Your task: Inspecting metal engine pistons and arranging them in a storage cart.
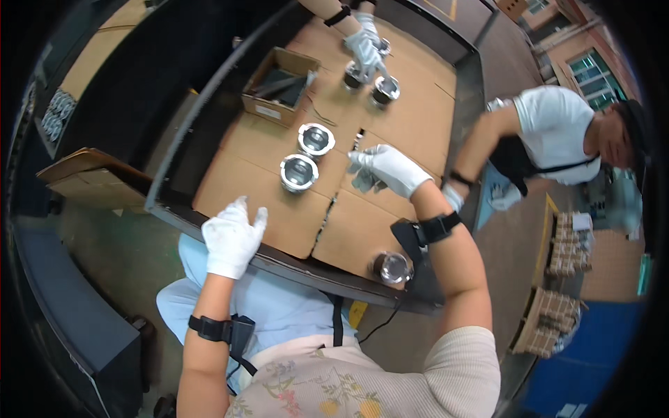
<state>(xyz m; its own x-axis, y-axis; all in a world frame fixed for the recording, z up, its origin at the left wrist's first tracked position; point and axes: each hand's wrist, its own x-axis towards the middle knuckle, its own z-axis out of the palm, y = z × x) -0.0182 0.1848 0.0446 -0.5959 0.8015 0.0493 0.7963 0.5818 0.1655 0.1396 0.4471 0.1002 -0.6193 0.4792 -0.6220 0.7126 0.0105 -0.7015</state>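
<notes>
- Holding nothing, the left hand (233, 237) is spread; the right hand (390, 171) curls apart, grip unclear.
- Two metal cups (299, 174) already stand paired on the counter (286, 268); a single cup (391, 268) sits apart, unpaired.
- Co-worker's hands (366, 50) tend other cups (385, 90).

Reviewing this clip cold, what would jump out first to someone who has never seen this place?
Probably the white-gloved left hand at the table's near edge and the white-gloved right hand above its cardboard cover. Next, two shiny metal cups standing close together, left of the right hand. Then the co-worker in a white shirt and dark cap, beyond the table's right side.
</notes>
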